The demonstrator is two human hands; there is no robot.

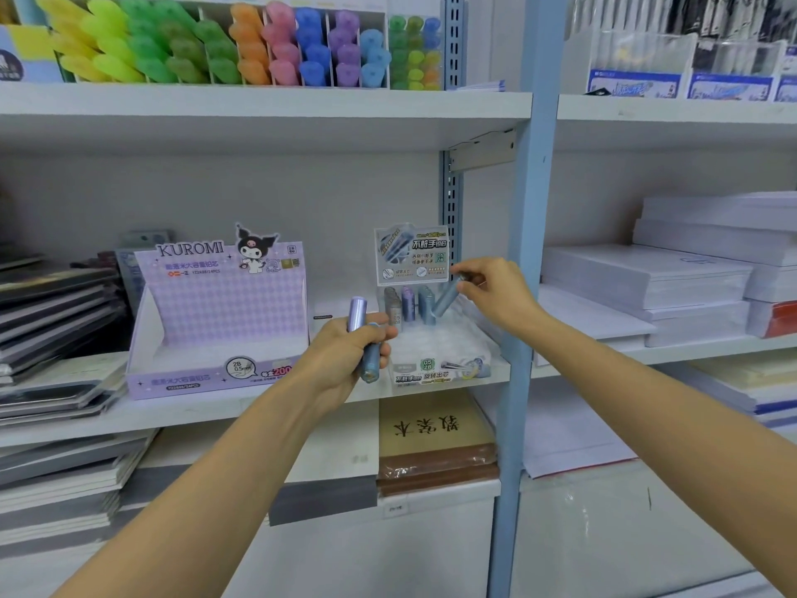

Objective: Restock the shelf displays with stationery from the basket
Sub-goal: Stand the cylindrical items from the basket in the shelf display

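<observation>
Your left hand [338, 358] is clenched around two slim cylindrical tubes. The lavender tube [357, 312] stands above the fist with a smooth, faintly glossy plastic barrel and a rounded cap. The blue-grey tube [370, 365] projects below the fingers, its flat circular end facing the camera. This hand is in front of the middle shelf [258, 410], between the two display boxes.

Your right hand [496, 291] pinches the top of a third blue-grey tube [445, 300] between thumb and fingertips. This tube is tilted, with its lower end inside the clear display tray [448, 338], just beside the row of standing tubes [409, 305] at the back. The row consists of grey, lavender and blue barrels, upright and touching one another.

The tray is transparent rigid plastic with a printed label strip along its front. A printed header card [412, 254] rises behind it.

To the left is the purple Kuromi box [220, 321], made of matte folded cardboard with a checked back panel and an open well.

The shelf is flat white painted board, carried on a pale blue metal upright [532, 252].

Above it are translucent coloured highlighters [215, 49], chunky and round-capped, in a divided holder. At right are wrapped white paper reams [647, 278], rectangular and stacked.
</observation>
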